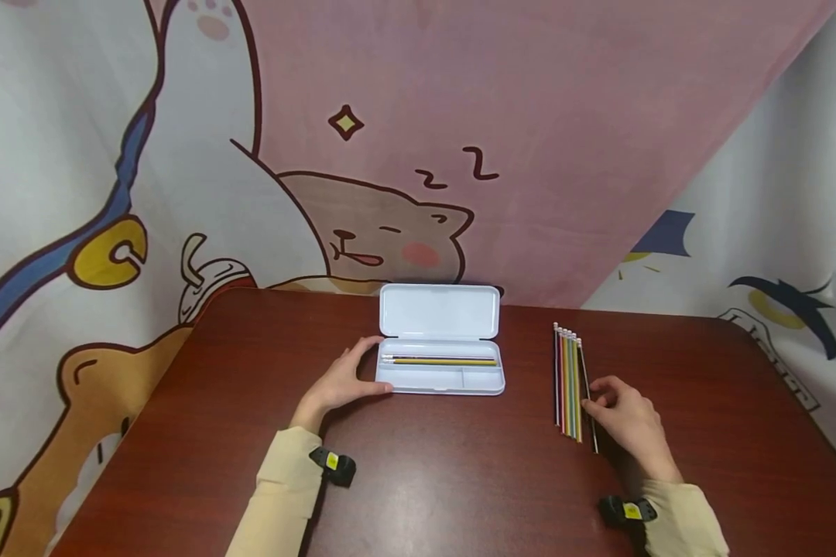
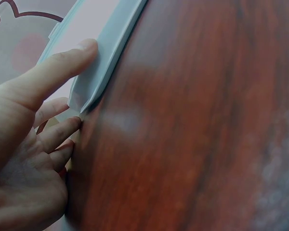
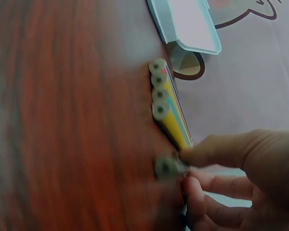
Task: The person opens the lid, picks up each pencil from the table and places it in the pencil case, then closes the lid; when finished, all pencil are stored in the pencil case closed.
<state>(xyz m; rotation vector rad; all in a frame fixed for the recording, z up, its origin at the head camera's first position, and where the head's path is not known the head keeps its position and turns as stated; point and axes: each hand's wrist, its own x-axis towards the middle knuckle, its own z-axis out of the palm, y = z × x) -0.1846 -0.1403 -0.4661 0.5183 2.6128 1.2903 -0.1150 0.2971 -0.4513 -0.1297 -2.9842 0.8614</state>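
A white pencil case [image 1: 419, 378] stands with its lid [image 1: 439, 311] raised at the back. A few pencils [image 1: 446, 362] lie lengthwise in its rear compartment. My left hand [image 1: 340, 385] holds the case's left end, thumb on the front edge and fingers at the left side and back corner. Right of the case, my right hand [image 1: 630, 422] pinches a dark pencil [image 1: 586, 370] between thumb and fingers. That pencil slants beside a row of several colored pencils [image 1: 568, 387] with white ends pointing away. In the right wrist view, the pinched pencil's blurred near end [image 3: 165, 168] sits apart from the row.
Everything rests on a dark red-brown wooden table [image 1: 460, 472]. A cartoon-printed cloth [image 1: 564, 155] hangs behind the table's back edge and along both sides. The case's front section has a small divided compartment [image 1: 483, 378] at the right.
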